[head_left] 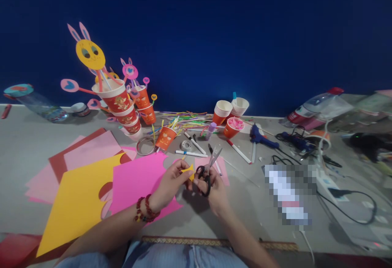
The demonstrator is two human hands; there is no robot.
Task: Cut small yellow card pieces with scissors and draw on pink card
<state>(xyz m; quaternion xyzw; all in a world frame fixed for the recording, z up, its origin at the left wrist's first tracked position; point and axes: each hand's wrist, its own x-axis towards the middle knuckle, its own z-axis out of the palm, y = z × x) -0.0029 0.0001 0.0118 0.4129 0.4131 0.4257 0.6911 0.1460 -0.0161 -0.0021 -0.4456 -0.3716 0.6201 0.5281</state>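
Centrally, above the grey tabletop (245,215), the left hand (171,180) pinches a small, pointed piece of yellow paper (189,171) between thumb and fingers; a bracelet of reddish-brown beads (148,209) encircles its wrist. The right hand (217,190), just beside it, grips a pair of black-handled metal scissors (212,161) by the handles, the blades pointing away from the body. Whether the scissors touch the piece cannot be told. Beneath the left forearm lie a bright pink paper sheet (137,178) and, partly under that sheet, a large yellow paper sheet (76,194) with a notched edge. Beyond the hands, a tilted red paper cup (166,138) holds thin sticks; farther right, a blue glue gun (262,139) rests near a white marker with a red cap (240,152).
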